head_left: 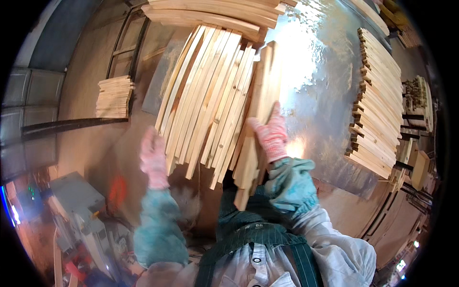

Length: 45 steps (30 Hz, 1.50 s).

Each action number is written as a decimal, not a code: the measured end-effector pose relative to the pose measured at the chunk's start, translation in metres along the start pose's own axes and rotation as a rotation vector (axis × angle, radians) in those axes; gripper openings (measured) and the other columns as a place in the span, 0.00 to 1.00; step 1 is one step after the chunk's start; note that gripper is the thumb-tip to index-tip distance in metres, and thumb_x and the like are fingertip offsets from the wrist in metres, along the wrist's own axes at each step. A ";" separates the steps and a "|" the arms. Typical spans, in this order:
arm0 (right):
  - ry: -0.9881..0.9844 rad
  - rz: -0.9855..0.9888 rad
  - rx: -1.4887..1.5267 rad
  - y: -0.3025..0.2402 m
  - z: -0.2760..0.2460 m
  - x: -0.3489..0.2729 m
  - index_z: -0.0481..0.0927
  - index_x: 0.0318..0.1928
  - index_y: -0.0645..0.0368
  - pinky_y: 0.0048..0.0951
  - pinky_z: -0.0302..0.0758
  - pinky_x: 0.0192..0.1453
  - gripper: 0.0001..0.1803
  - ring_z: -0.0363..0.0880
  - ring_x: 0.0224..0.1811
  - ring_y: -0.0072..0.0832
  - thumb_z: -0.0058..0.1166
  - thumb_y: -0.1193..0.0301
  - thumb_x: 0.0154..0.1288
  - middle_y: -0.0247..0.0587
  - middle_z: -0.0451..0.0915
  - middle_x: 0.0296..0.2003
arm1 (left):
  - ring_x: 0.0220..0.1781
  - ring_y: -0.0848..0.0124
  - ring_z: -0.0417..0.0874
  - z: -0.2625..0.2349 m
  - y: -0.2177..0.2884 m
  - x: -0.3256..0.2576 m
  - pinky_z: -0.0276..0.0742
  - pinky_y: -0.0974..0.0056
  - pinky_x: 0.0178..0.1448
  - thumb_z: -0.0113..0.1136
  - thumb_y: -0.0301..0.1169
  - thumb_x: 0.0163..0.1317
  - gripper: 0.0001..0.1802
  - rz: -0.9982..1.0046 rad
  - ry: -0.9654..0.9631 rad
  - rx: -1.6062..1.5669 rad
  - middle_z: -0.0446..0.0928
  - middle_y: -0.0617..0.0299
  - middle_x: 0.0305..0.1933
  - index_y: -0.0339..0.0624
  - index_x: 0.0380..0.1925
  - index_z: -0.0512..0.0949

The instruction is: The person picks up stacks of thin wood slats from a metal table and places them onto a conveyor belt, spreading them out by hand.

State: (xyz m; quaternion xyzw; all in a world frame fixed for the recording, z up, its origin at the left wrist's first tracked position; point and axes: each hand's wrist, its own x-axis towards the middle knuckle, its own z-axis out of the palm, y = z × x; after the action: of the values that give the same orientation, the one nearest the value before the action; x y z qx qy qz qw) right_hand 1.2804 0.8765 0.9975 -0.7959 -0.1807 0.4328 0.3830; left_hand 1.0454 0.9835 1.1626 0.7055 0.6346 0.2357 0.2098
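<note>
A row of long pale wooden strips lies side by side on the metal table, their near ends uneven. My left hand, in a pink knit glove, is at the near left corner of the row, fingers stretched along the outermost strip. It looks slightly blurred, and I cannot tell whether it touches the wood. Along the row's right side lies a stack of strips, its near end jutting past the table edge toward my body. My right hand, gloved alike, rests against this stack's right side with thumb and fingers spread.
Across the far side lies a larger pile of strips. Another long row lines the right of the shiny metal tabletop. A small stack sits on a dark frame at left. A grey machine box stands lower left.
</note>
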 end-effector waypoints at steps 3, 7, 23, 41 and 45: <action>-0.146 -0.050 -0.050 -0.093 0.060 0.007 0.42 0.74 0.57 0.46 0.61 0.69 0.61 0.62 0.66 0.54 0.61 0.41 0.50 0.67 0.61 0.63 | 0.64 0.69 0.71 -0.039 -0.059 0.174 0.64 0.68 0.66 0.58 0.37 0.65 0.25 0.051 -0.169 0.099 0.74 0.56 0.61 0.37 0.60 0.71; 0.336 -0.397 0.192 -0.048 0.133 0.074 0.53 0.71 0.60 0.40 0.65 0.67 0.49 0.66 0.63 0.52 0.57 0.49 0.57 0.61 0.68 0.60 | 0.60 0.69 0.74 0.007 -0.132 0.284 0.65 0.67 0.64 0.56 0.40 0.66 0.23 -0.087 -0.383 0.127 0.76 0.57 0.58 0.39 0.57 0.74; -0.047 -0.123 -0.245 0.133 -0.026 0.153 0.59 0.68 0.58 0.44 0.66 0.63 0.48 0.69 0.59 0.54 0.60 0.44 0.54 0.61 0.70 0.56 | 0.64 0.67 0.72 0.169 -0.125 0.031 0.63 0.66 0.68 0.51 0.41 0.69 0.25 -0.303 -0.380 0.002 0.74 0.55 0.61 0.37 0.61 0.70; -0.413 -0.133 0.867 0.305 -0.036 0.176 0.40 0.75 0.48 0.39 0.74 0.59 0.58 0.68 0.60 0.41 0.63 0.79 0.49 0.50 0.64 0.63 | 0.62 0.69 0.68 0.303 -0.226 -0.113 0.66 0.66 0.65 0.43 0.55 0.69 0.37 -0.502 -0.334 -0.809 0.62 0.61 0.66 0.50 0.70 0.49; -0.604 0.031 0.762 0.298 -0.025 0.117 0.51 0.72 0.51 0.35 0.79 0.51 0.50 0.76 0.51 0.37 0.62 0.76 0.50 0.45 0.73 0.53 | 0.44 0.76 0.78 0.245 -0.293 -0.181 0.77 0.68 0.47 0.58 0.61 0.59 0.35 -0.652 -0.223 -0.622 0.80 0.66 0.43 0.43 0.53 0.77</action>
State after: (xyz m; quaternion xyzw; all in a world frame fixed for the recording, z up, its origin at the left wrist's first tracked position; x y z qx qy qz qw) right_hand 1.3539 0.7460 0.7130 -0.4404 -0.1005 0.6852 0.5713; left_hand 0.9439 0.8356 0.7804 0.3937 0.6961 0.2591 0.5415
